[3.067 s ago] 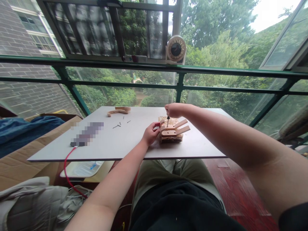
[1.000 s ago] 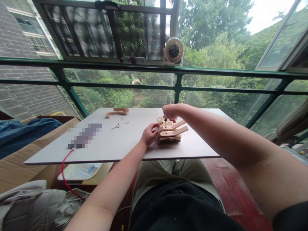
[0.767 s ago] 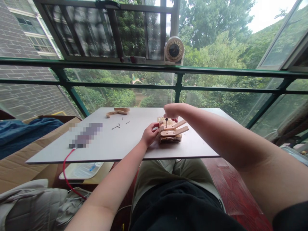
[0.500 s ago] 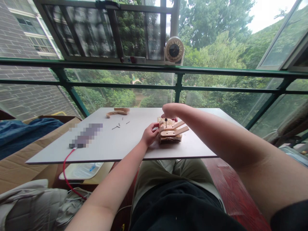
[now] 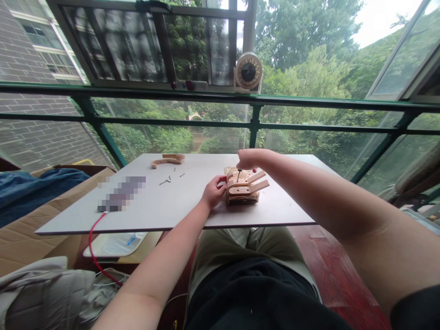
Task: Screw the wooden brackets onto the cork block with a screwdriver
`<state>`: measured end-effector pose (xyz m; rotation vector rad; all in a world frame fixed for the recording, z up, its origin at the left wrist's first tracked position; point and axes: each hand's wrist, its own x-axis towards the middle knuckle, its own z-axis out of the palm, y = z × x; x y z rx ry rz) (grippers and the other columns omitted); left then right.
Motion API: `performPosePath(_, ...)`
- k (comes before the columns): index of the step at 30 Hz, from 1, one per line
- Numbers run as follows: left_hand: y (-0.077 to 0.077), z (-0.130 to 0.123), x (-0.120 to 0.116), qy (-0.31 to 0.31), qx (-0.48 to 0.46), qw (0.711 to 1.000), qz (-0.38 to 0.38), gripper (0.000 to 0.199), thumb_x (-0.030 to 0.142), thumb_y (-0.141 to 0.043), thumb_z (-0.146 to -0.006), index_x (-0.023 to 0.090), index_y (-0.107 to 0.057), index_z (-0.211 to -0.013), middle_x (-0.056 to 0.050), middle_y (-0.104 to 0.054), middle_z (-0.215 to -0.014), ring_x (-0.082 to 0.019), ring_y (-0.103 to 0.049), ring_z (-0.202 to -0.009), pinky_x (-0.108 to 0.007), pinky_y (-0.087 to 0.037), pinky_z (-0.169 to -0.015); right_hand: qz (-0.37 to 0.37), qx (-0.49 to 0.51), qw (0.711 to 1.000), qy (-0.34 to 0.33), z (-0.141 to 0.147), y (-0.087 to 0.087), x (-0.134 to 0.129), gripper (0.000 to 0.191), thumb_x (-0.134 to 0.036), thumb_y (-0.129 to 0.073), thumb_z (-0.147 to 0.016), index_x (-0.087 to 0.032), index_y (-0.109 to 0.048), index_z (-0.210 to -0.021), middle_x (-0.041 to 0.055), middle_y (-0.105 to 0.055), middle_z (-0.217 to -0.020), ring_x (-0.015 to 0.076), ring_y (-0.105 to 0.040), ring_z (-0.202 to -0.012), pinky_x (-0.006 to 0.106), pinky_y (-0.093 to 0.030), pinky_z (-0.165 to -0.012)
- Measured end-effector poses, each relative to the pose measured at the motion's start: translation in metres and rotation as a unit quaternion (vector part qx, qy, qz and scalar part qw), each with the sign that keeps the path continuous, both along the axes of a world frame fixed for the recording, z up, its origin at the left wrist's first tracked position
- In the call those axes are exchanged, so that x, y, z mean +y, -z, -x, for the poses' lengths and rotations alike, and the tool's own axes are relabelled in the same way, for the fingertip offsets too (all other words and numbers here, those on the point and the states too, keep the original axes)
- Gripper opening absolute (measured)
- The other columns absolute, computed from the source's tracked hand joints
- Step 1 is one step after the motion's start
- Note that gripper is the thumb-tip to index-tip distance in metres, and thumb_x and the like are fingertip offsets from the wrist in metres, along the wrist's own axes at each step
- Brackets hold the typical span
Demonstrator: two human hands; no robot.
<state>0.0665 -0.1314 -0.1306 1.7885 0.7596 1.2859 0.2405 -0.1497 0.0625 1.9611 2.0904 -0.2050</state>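
My right hand (image 5: 250, 159) is closed around the handle of a screwdriver (image 5: 239, 175), whose shaft points down at a light wooden piece. That piece is one of two wooden hooks (image 5: 240, 189) lying side by side on a woven-looking block (image 5: 242, 199). Small dark holes show in the nearer hook. My left hand (image 5: 215, 190) grips the left ends of the wooden hooks, fingers bent against them and the block; the thumb is partly hidden. Most of the screwdriver handle is covered by my right hand.
Several screws (image 5: 165, 181) lie loose on the white table (image 5: 185, 206). More curved wooden pieces (image 5: 167, 161) rest near its far edge. A blurred-out dark object (image 5: 123, 195) with a red cable (image 5: 92, 240) is at the left. A round fan (image 5: 248, 71) stands by the window rail.
My right hand has shifted slightly right and turned, and the screwdriver now leans a little to the right. My left hand stays where it was on the wooden hooks.
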Motion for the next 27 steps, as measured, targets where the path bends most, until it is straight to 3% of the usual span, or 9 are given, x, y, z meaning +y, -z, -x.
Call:
performPosePath(16,0.0000,0.0008,0.0002,-0.003,0.004,1.000,0.003,0.045,0.043,-0.067,-0.083,0.018,-0.061,-0.120,-0.009,-0.067,-0.125,-0.024,-0.064,-0.115,-0.037,-0.055,-0.094,0.026,0.008,1.000,-0.011,-0.0015,0.0021,0.0052,0.038,-0.037,-0.060,-0.094,-0.014,-0.058,-0.125,0.0106,-0.062,-0.122,0.0214,-0.064,-0.103,0.042,-0.056,-0.086)
performPosePath(27,-0.0011,0.0021,-0.0007,-0.006,0.009,1.000,0.003,0.045,0.042,-0.066,-0.083,0.018,-0.061,-0.120,-0.009,-0.068,-0.125,-0.025,-0.064,-0.116,-0.037,-0.055,-0.093,0.034,-0.007,0.999,-0.022,0.0015,-0.0070,-0.0041,0.036,-0.038,-0.059,-0.094,-0.015,-0.060,-0.122,0.0087,-0.063,-0.119,0.0214,-0.064,-0.101,0.041,-0.056,-0.085)
